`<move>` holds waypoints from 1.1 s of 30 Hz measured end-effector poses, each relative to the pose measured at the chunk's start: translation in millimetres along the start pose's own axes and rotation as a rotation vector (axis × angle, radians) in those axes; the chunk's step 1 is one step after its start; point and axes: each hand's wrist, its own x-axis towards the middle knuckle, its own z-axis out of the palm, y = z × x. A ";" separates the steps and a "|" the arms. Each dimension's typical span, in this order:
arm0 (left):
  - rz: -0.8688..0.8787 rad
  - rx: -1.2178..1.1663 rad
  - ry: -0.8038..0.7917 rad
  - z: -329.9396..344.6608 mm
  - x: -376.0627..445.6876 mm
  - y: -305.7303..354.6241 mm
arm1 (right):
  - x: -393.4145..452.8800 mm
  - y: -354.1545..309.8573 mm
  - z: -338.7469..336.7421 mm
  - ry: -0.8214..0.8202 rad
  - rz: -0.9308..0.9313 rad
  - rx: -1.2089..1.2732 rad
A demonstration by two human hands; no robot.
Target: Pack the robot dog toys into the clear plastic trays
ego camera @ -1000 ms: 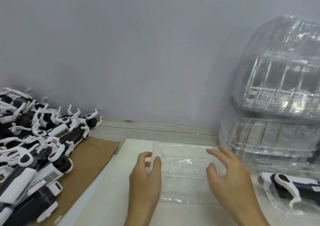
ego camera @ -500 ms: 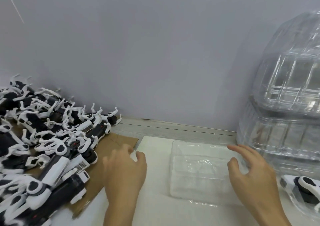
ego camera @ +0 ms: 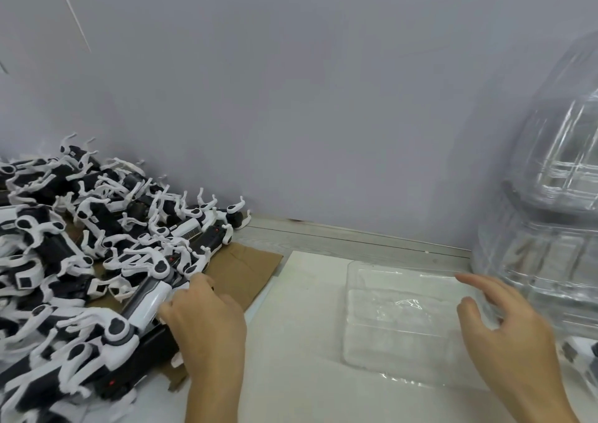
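While left hand [ego camera: 207, 320] reaches into pile of robot dog toys [ego camera: 97, 254], fingers curling onto white-bodied toy [ego camera: 147, 303] at pile's near edge (grip not plainly closed, cannot tell). Right hand [ego camera: 504, 328] spread, fingers apart, hovering at right edge of empty clear tray [ego camera: 398, 312]. Step, likely: picking one toy. Next: firm grasp, lift free of tangled legs, carry right, seat into tray cavity. White board [ego camera: 301, 341] under tray, brown cardboard [ego camera: 246, 270] under pile, stacked clear trays [ego camera: 550, 228] far right, grey wall [ego camera: 323, 115] behind.
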 end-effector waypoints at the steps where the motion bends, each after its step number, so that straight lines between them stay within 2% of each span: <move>1: 0.008 -0.044 0.029 0.2 -0.1 1.2 | 0.0 -0.1 -0.1 -0.001 0.005 0.004; 4: 0.035 -0.144 0.085 1.2 -3.8 8.5 | -0.1 -0.4 -0.3 0.000 0.012 0.005; 7: 0.096 -0.190 0.062 3.9 -9.6 20.7 | 0.1 -1.2 -0.2 0.006 0.013 0.011; 12: 0.241 -0.270 -0.078 11.6 -29.5 47.0 | 0.2 0.7 -0.5 -0.007 0.005 0.007; 16: 0.279 -0.418 -0.174 12.9 -44.6 61.9 | 2.0 1.1 0.6 0.015 -0.022 -0.075; 19: 0.318 -0.509 -0.138 7.8 -48.1 69.1 | -0.8 -7.0 3.4 0.059 -0.077 -0.162; 22: 0.365 -0.640 -0.153 -3.2 -47.8 75.0 | -7.3 -19.6 10.2 0.058 -0.208 -0.148; 27: 0.445 -0.817 -0.189 -30.7 -46.8 84.6 | -16.8 -32.4 24.5 -0.157 -0.406 -0.044; 31: 0.539 -0.909 -0.187 -43.7 -53.5 95.2 | -23.0 -34.1 32.5 -0.374 -0.456 -0.043; 33: 0.546 -1.005 -0.207 -44.0 -60.9 101.3 | -25.6 -36.9 35.7 -0.411 -0.456 0.009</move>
